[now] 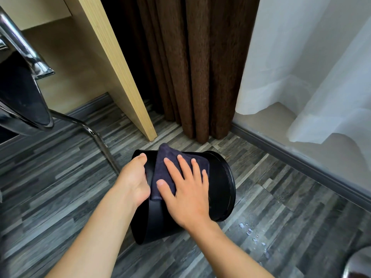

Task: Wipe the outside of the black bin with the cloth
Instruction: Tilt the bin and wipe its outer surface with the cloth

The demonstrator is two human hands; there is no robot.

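Black bin (220,183) lies tipped on the floor (60,187), left hand (134,177) gripping its end, right hand (186,193) flat pressing the cloth (162,163) mid-wipe; next, probably, roll it to unwiped sides.

- I see the black bin (220,183) as smooth, glossy plastic.
- The cloth (170,167) looks soft, matt, napped.
- Chair frame (94,135): polished chrome metal.
- Desk panel (120,67): pale matt wood-grain.
- Curtain (190,67): brown, coarse-textured fabric.
- Floor (60,177): grey wood-look planks.
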